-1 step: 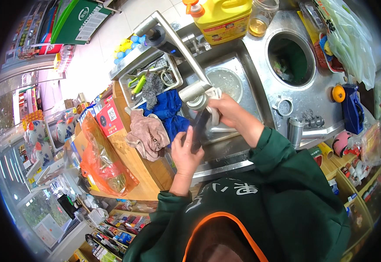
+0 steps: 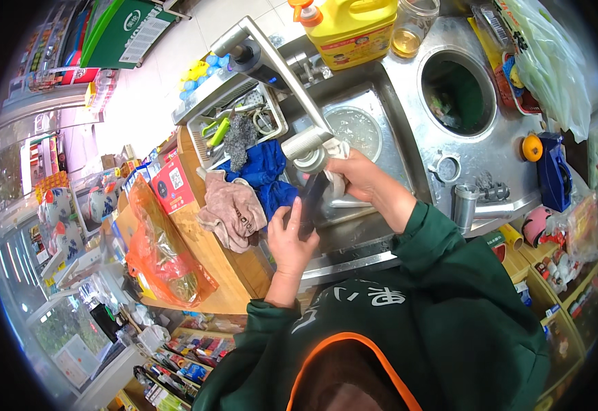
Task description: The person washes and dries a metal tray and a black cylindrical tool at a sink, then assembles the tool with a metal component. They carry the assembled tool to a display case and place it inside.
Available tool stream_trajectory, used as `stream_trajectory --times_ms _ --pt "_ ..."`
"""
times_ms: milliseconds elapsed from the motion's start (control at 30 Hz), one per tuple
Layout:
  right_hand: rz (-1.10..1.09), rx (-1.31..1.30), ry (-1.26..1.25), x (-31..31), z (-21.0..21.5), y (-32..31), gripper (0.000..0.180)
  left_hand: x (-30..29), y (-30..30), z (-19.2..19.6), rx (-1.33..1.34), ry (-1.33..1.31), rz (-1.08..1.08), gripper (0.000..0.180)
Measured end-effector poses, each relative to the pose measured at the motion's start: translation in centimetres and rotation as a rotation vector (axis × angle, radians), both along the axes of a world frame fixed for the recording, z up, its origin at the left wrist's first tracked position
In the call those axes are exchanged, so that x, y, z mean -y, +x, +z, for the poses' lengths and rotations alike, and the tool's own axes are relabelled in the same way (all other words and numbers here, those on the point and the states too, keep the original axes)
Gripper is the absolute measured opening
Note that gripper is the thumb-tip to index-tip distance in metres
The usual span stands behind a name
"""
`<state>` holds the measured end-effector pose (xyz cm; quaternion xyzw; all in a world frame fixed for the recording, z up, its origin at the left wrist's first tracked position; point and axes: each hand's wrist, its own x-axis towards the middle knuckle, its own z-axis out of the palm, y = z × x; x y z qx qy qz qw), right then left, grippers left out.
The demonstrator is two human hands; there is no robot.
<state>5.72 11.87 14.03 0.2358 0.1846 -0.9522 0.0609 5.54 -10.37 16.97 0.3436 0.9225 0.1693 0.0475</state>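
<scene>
Dark blade (image 2: 310, 202) — half hidden by hands (image 2: 326, 205)

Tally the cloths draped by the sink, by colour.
Blue cloth on the steel sink's rim: 1
Beige cloth on the wooden counter: 1
White cloth in the right hand: 1
Total: 3

You have one view only, from the camera on your head. It looks steeply down over your chest and both forearms, which enter from the lower edge. It is close to the steel sink (image 2: 408, 154) in the middle. The fisheye bends the shop shelves (image 2: 52, 226) at your left and the surface (image 2: 497, 147) at your right toward the dark rim.
</scene>
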Motion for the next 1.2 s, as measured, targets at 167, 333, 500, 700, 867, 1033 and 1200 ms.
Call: stream_trajectory --times_ms 167,333,500,700,867,1033,1200 --pt "0.096 0.054 0.180 -0.3 -0.5 -0.6 0.026 -0.3 0.8 -0.4 0.006 0.054 -0.057 0.080" --pt "-0.019 0.100 0.168 -1.7 -0.8 -0.6 0.028 -0.2 0.6 -1.0 -0.059 0.163 -0.034 0.081" --pt "0.046 -0.067 0.071 -3.2 0.5 2.2 0.033 -0.3 0.4 -1.2 -0.073 0.168 -0.031 0.081" --pt "0.084 -0.081 0.190 -3.4 1.1 2.3 0.031 -0.7 0.1 -0.7 -0.060 0.100 -0.060 0.081" --pt "0.010 -0.066 0.258 -2.2 0.2 1.4 0.029 -0.7 0.5 -0.6 0.050 0.054 -0.137 0.083" --pt "0.003 0.099 0.049 -1.6 -0.1 2.1 0.030 -0.4 1.1 -0.8 0.366 0.327 -0.101 0.089" --pt "0.073 -0.008 0.042 -3.5 0.8 4.2 0.039 0.1 1.0 -0.6 0.284 0.314 -0.113 0.091"
